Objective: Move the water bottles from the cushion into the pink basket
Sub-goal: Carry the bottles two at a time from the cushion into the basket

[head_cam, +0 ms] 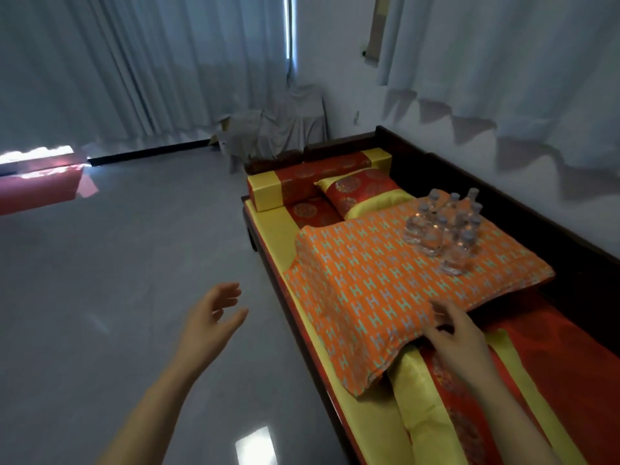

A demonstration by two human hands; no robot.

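Note:
Several clear water bottles (443,226) with pale caps stand upright in a cluster at the far right part of an orange patterned cushion (375,286). The cushion lies on a dark wooden bench with red and yellow padding. My right hand (453,333) hovers over the cushion's near edge, fingers loosely spread, holding nothing. My left hand (214,317) hangs over the grey floor to the left of the bench, fingers relaxed and empty. No pink basket is in view.
A red and yellow bolster (315,179) and a small pillow (362,191) lie at the bench's far end. Grey floor (134,280) stretches to the left. Pale curtains (134,62) and a cloth-covered object (288,119) stand at the back. A reddish object (40,186) sits at far left.

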